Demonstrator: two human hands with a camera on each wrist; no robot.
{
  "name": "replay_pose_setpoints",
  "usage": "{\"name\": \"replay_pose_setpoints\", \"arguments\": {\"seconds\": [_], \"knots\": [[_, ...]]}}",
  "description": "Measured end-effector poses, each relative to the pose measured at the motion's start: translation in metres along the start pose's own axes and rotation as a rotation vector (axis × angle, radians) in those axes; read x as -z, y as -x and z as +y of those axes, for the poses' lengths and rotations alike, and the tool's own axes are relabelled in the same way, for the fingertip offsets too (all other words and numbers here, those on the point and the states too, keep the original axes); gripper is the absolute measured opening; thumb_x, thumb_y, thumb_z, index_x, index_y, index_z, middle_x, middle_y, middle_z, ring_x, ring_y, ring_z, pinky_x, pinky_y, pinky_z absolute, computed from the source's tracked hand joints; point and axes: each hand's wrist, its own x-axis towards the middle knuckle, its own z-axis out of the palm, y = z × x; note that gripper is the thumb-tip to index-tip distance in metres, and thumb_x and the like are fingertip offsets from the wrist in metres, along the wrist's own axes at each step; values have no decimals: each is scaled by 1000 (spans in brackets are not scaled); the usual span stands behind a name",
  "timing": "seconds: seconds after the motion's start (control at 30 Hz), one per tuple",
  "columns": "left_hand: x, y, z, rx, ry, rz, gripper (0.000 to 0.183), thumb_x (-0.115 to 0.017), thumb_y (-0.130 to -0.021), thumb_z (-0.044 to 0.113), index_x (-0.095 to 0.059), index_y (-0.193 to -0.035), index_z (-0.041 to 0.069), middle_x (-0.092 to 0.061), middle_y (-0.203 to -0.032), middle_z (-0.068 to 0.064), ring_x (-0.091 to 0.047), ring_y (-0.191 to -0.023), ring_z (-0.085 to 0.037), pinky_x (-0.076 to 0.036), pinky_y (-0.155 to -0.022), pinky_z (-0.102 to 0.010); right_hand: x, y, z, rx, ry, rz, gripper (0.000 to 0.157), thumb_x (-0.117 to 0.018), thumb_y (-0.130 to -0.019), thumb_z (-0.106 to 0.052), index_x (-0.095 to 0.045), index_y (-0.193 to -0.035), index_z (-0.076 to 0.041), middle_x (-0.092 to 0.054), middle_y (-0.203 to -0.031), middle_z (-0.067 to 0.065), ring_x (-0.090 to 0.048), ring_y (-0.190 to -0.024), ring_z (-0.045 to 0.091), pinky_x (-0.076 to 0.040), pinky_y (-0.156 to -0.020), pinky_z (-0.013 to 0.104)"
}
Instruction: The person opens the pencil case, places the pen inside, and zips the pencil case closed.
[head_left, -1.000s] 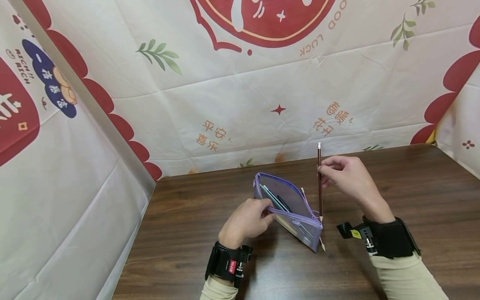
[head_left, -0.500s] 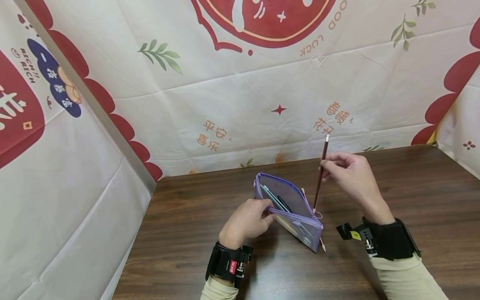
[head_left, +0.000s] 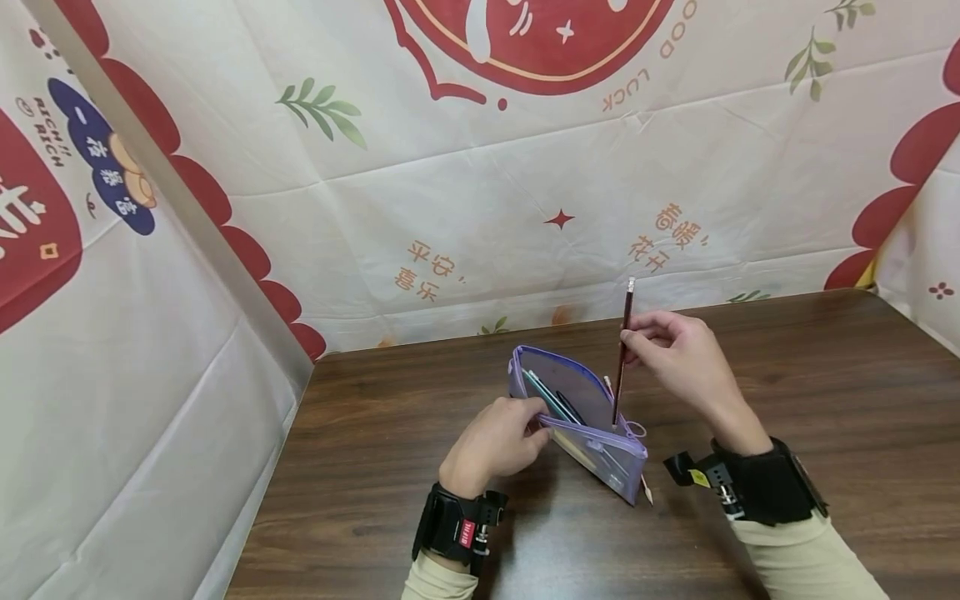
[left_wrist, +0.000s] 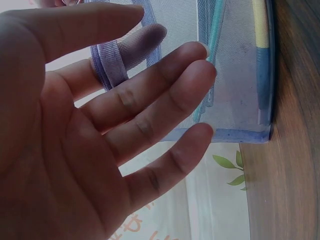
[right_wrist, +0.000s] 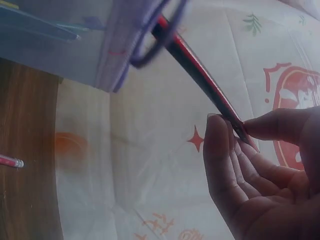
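A purple mesh pencil case stands on the table with its zip top spread apart. My left hand pinches its near rim; in the left wrist view the index fingertip lies inside the mesh and the other fingers are spread. My right hand pinches a dark red-and-black pencil near its upper part, eraser end up. The pencil's lower end is at the case opening, near the zip's right end. A teal pen and a dark pen lie inside the case.
Another pencil lies on the table behind the case, only its two ends showing, its pink eraser end in the right wrist view. The wooden table meets a printed cloth at the back and a cloth panel on the left.
My right hand has moved left with the pencil, bringing its lower end from beside the case to over the opening. The left hand has stayed on the rim.
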Motion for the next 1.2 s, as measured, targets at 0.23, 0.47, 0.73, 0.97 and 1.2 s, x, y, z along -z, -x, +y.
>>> {"name": "replay_pose_setpoints", "arguments": {"seconds": [0.23,0.47,0.73,0.97,1.2], "knots": [[1,-1,-1,-6,6,1,14,-61,-90,23,-66,-93,11,-58,-71,4,-46,-54,-4,-37,-46,-18,-6,2,-3,17,72,-56,26,-59,-92,-22,-64,-101,2,-72,-84,16,-66,-65,11,-54,-58,23],[1,-1,-1,-13,4,1,13,-61,-90,23,-66,-93,11,-58,-70,4,-46,-54,-4,-38,-46,-18,-14,3,-5,49,70,-108,17,-60,-91,-12,-64,-97,3,-69,-79,15,-67,-68,22,-57,-57,32],[1,-2,-2,-16,2,6,14,-61,-90,23,-66,-93,11,-56,-69,4,-46,-53,-4,-37,-46,-18,-20,6,-7,112,139,-188,11,-62,-87,-5,-66,-95,1,-68,-78,11,-62,-66,17,-55,-54,30],[1,-2,-2,-14,4,-2,13,-61,-90,24,-65,-93,12,-55,-69,5,-46,-53,-4,-37,-45,-19,-25,8,-10,160,204,-268,10,-63,-86,-6,-68,-93,0,-67,-76,6,-58,-65,12,-52,-55,30],[2,-2,-1,-9,10,-3,11,-61,-90,22,-65,-92,12,-55,-68,5,-46,-52,-4,-37,-45,-19,-29,9,-9,158,214,-313,10,-64,-84,-4,-69,-92,0,-67,-75,6,-58,-65,11,-53,-56,31]]}}
